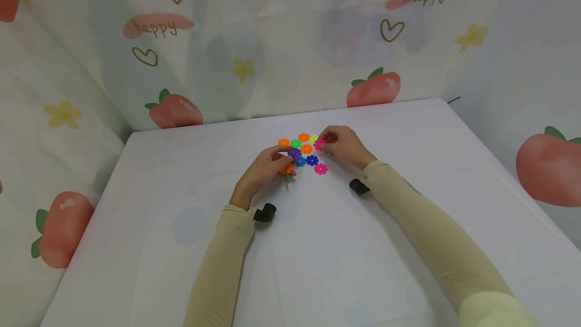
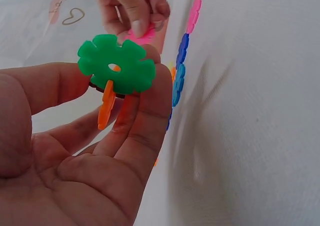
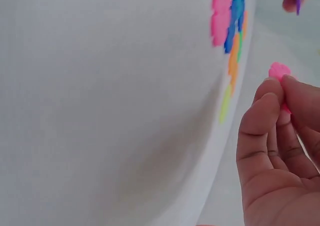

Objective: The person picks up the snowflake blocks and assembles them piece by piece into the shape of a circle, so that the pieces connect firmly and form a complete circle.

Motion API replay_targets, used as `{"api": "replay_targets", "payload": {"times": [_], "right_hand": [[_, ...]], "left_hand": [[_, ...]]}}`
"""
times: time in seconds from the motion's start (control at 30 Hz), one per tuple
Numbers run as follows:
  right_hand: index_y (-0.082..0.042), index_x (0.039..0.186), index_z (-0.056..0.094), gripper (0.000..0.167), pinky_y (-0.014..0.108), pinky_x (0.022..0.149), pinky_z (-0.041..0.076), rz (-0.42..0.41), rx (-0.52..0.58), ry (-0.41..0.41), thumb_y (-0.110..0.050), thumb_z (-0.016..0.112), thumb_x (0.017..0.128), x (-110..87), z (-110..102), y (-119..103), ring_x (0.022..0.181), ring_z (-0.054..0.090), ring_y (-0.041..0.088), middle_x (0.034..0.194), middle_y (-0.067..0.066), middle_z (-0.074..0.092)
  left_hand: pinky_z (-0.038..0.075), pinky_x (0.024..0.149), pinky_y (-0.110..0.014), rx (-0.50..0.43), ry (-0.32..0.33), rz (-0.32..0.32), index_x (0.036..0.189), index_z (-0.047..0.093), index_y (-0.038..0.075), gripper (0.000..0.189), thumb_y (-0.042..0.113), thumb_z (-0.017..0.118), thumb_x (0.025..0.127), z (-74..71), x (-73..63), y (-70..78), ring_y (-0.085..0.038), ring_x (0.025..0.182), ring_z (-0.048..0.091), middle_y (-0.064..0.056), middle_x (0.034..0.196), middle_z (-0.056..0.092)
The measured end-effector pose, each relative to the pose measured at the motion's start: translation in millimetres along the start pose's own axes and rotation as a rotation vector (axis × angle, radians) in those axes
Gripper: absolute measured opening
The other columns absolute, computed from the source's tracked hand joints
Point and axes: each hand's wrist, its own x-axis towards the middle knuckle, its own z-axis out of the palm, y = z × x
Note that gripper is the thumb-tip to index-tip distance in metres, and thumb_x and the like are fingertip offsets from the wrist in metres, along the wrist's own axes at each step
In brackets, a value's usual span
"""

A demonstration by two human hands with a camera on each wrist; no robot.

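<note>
Pink disc (image 3: 279, 69), round with no long axis, is pinched in the right hand (image 1: 345, 144), to the right of the left hand (image 1: 264, 168); that one holds a green disc (image 2: 131, 71) with an orange disc (image 2: 106, 108) slotted crosswise; more discs (image 1: 311, 160) lie on the table (image 1: 317, 246) between them.

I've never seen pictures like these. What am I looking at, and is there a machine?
No machine here: these are a person's bare left hand and right hand. The wide picture comes from a camera worn on the head; the two close ones are taken from the left and right wrists. Flower-shaped discs in several colours lie on the white table. The left hand holds a green disc with an orange disc joined to it; the right pinches a pink disc.
</note>
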Motion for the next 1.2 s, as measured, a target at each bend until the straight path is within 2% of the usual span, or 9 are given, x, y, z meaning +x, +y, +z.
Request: {"api": "replay_targets", "payload": {"times": [0.2,0.37,0.5,0.7,1.0,1.2], "right_hand": [[0.002,0.116,0.071,0.015,0.032,0.082,0.058,-0.060,0.126,-0.015,-0.001,0.071,0.102,-6.1,2.9,-10.5,0.096,0.068,0.033,0.109,0.018,0.071],[0.002,0.114,0.072,0.012,0.041,0.085,0.061,-0.076,0.181,-0.035,0.000,0.070,0.102,-9.6,6.9,-15.9,0.097,0.070,0.036,0.108,0.017,0.072],[0.002,0.112,0.073,0.011,0.045,0.088,0.060,-0.074,0.175,-0.040,-0.001,0.071,0.102,-12.0,10.8,-17.9,0.097,0.069,0.036,0.107,0.016,0.072],[0.000,0.109,0.075,0.008,0.039,0.085,0.060,-0.080,0.154,-0.045,-0.003,0.073,0.101,-13.2,15.5,-18.7,0.097,0.069,0.033,0.105,0.014,0.071],[-0.002,0.105,0.075,0.005,0.034,0.083,0.059,-0.092,0.162,-0.047,-0.002,0.073,0.100,-15.0,19.4,-16.2,0.096,0.068,0.032,0.103,0.013,0.072],[-0.002,0.104,0.076,0.006,0.033,0.083,0.059,-0.104,0.150,-0.054,0.000,0.072,0.100,-16.7,20.2,-17.5,0.095,0.068,0.030,0.103,0.012,0.074]], "left_hand": [[0.050,0.109,-0.040,-0.003,0.005,-0.006,0.153,0.055,0.009,0.043,0.025,0.059,0.113,0.2,-0.6,2.7,-0.025,0.097,0.075,-0.016,0.123,0.066],[0.051,0.109,-0.039,-0.017,-0.002,0.002,0.152,0.055,0.008,0.043,0.024,0.059,0.113,-0.1,0.4,1.2,-0.026,0.097,0.075,-0.016,0.123,0.066],[0.051,0.108,-0.038,-0.027,-0.012,0.010,0.153,0.054,0.007,0.043,0.023,0.058,0.113,0.1,0.1,0.3,-0.026,0.098,0.076,-0.015,0.124,0.067],[0.053,0.106,-0.038,-0.041,-0.021,0.035,0.150,0.056,0.003,0.041,0.022,0.056,0.114,-0.1,-1.9,2.0,-0.027,0.100,0.076,-0.015,0.125,0.069],[0.050,0.110,-0.040,-0.044,-0.062,0.016,0.148,0.056,0.002,0.041,0.023,0.056,0.114,-1.4,-2.4,2.6,-0.028,0.099,0.076,-0.015,0.123,0.072],[0.056,0.099,-0.036,-0.082,-0.047,0.040,0.135,0.064,-0.001,0.037,0.028,0.056,0.114,-1.6,-3.5,2.8,-0.027,0.094,0.077,-0.015,0.122,0.071]]}}
